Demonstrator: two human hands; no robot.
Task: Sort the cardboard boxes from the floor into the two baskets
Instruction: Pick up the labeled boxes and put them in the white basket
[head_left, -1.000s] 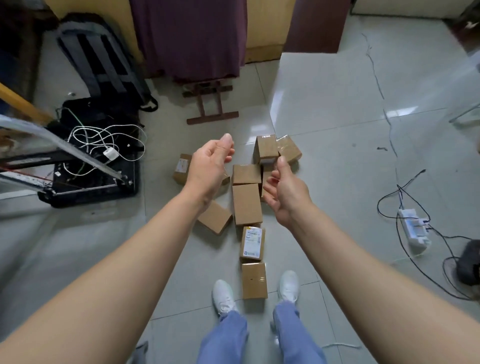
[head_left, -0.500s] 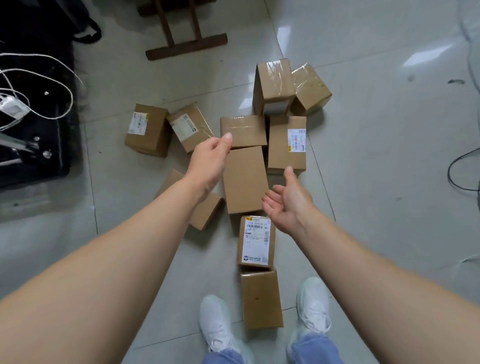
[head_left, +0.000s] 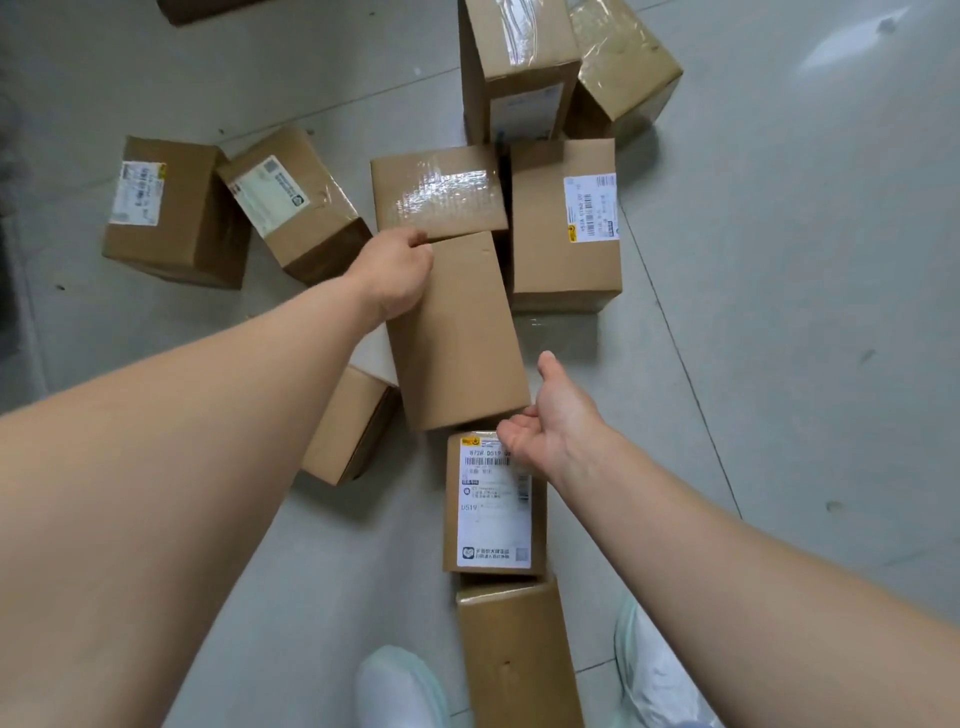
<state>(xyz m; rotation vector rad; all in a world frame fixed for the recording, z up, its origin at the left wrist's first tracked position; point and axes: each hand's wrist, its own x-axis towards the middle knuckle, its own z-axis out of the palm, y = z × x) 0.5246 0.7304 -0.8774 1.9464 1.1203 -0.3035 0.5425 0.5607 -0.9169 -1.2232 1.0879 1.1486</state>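
Item: plain cardboard box (head_left: 460, 332), lying flat on the floor (head_left: 779, 260). The left hand (head_left: 395, 275) is curling its fingers (head_left: 415, 240) round the box's far left corner. The right hand (head_left: 550, 421) is hovering just beside the near right corner, fingers (head_left: 511, 431) loosely spread and holding nothing, with a labelled box (head_left: 493, 504) lying directly beneath them. Grey floor tiles are carrying further boxes (head_left: 439, 189) beyond both hands.

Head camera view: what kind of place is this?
Probably an indoor room used for handling parcels. A labelled box, a taped box and others lie scattered on a glossy tiled floor; the left hand grips a plain box.
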